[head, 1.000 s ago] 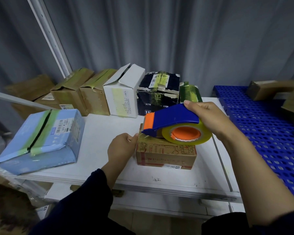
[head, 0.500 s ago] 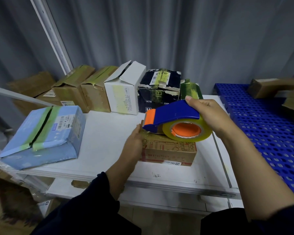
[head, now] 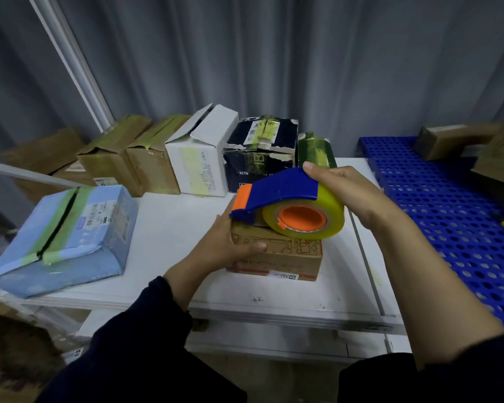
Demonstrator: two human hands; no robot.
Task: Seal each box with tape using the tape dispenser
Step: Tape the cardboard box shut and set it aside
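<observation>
Left hand (head: 224, 245) grips the left end of a small brown cardboard box (head: 288, 257), thumb laid along its near face. Right hand (head: 346, 190) holds a blue and orange tape dispenser (head: 277, 190) from above, fingers wrapped over its back and the yellowish tape roll (head: 329, 210). The dispenser's nose is over the box's top left edge; whether they touch is unclear. The box lies on a white table (head: 172, 228). A blue taped box (head: 67, 228) sits to the left, with a white box (head: 204, 158) and a black box (head: 259, 152) behind. A blue perforated panel (head: 448, 213) lies to the right.
</observation>
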